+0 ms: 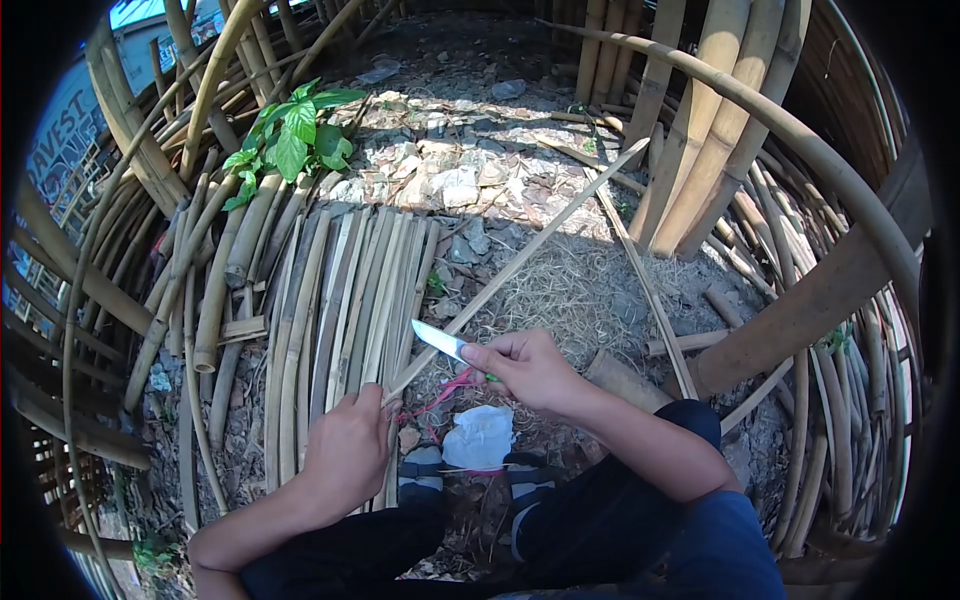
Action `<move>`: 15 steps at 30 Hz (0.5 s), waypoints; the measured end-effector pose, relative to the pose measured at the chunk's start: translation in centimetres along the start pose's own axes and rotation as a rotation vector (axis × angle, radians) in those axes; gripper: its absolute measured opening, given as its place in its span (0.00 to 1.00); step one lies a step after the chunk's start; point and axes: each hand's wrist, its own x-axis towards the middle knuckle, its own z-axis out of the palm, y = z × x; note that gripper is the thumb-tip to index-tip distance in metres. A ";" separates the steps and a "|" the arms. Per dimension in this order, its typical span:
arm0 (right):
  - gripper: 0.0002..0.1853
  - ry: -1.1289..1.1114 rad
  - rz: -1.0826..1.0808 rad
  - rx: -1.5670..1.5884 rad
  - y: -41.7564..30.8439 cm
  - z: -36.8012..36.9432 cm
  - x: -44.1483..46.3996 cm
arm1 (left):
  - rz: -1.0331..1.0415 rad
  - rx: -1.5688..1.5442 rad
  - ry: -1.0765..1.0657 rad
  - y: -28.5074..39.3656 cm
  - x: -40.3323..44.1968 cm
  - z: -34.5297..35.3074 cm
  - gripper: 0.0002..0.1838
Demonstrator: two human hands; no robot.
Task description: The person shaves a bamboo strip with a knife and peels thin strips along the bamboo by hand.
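My left hand (347, 447) is closed around the near end of a long, split bamboo strip (530, 250). The strip slants up and away to the right, toward the standing poles. In my right hand (527, 372) is a knife (437, 338), its bright blade pointing left and lying across the strip; a bit of green shows at the handle, which my fingers mostly hide. Pink-red string (437, 402) hangs between my hands. Below it, a crumpled white plastic piece (479, 438) lies on the ground between my feet.
Many split bamboo slats (345, 300) lie side by side at the left. Thick bamboo poles (715, 120) stand at the right, with a curved one (800, 130) arching over. A leafy plant (295, 135) grows at the back left. Shavings (570, 295) and stones cover the ground.
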 end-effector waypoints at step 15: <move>0.23 0.262 0.090 0.094 -1.1 -7.6 2.0 | 0.021 0.013 -0.005 -1.2 -0.5 0.4 0.08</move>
